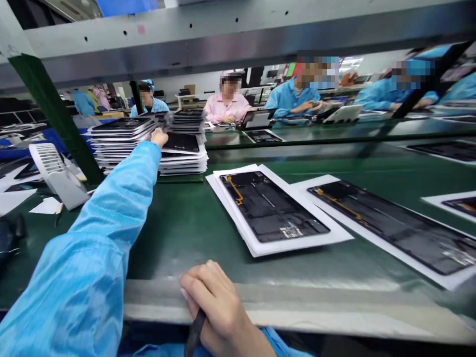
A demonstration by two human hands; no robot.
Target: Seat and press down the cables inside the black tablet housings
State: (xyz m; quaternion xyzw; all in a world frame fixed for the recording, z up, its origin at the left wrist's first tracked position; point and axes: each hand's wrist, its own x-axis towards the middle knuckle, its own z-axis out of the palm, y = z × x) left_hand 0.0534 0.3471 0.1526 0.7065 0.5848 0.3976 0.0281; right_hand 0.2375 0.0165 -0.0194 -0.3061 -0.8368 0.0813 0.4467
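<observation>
My left hand (159,137) reaches far forward to the stacks, its fingers curled at the left edge of a black tablet back cover (182,142) that lies on top of a paper-layered stack (182,163). The fingertips are partly hidden. My right hand (215,302) is closed around a dark, slim-handled tool (195,332) near the bench's front edge; the tool's tip is out of view. Between the stacks and the right side lies an opened tablet housing (273,206) with an orange flex cable, on white sheets. Another such housing (394,223) lies on paper to its right.
A taller stack (119,144) of covers and paper stands at left, beside a green post (55,114) and a small white fan (57,173). A metal beam (238,37) crosses overhead. Several co-workers sit across the green bench (178,223).
</observation>
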